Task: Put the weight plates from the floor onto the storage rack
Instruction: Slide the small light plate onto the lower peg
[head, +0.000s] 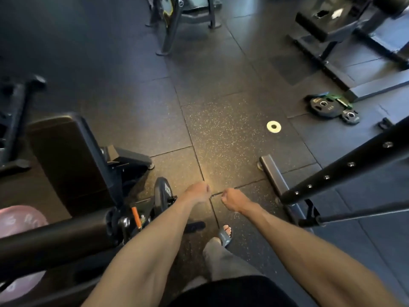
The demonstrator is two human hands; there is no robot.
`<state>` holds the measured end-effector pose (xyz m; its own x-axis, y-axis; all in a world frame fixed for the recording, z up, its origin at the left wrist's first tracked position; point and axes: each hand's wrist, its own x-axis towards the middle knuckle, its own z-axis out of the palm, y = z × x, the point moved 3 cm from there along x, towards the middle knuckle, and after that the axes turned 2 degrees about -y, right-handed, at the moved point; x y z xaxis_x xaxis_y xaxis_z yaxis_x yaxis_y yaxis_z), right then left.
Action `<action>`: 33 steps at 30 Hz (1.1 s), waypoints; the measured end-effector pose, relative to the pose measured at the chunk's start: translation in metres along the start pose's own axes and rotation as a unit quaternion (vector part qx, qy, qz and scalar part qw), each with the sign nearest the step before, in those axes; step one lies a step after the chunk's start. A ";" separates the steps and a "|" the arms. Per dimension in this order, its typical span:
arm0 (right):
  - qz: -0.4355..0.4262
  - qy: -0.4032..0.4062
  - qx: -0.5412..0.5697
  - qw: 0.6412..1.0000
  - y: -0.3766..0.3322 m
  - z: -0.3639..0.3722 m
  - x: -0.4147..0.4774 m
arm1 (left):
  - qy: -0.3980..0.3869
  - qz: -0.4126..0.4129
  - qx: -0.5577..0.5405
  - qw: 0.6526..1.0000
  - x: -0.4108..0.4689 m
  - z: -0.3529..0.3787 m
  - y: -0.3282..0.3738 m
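A small white weight plate (274, 126) lies flat on the rubber floor ahead and to the right. Further right lie a larger black plate (325, 106), a small black plate (350, 116) touching it, and a green plate (339, 99) partly tucked under them. Another black plate (163, 191) stands upright on the machine at my left. My left hand (198, 192) and my right hand (232, 200) hang low in front of me with curled fingers, holding nothing, about a hand's width apart. No storage rack is clearly recognisable.
A padded bench machine (73, 160) crowds the left. A black perforated rack upright (345, 167) slants across the right, with its floor foot (276, 176) beside my right hand. More benches stand at the top right (327, 25) and top centre (174, 16). My sandalled foot (225, 234) is below.
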<state>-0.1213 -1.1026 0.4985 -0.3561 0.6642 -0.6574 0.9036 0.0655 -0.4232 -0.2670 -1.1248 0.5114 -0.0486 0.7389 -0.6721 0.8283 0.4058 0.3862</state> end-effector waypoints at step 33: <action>0.299 0.206 0.309 0.879 0.061 -0.381 0.293 | -0.168 0.316 0.247 0.901 0.467 -0.289 0.340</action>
<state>-0.0800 -0.6200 0.5173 0.3696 0.6646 -0.6494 0.5531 -0.7189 -0.4210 -0.1692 -0.4865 0.5119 0.6224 0.4998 -0.6024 0.7827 -0.3877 0.4869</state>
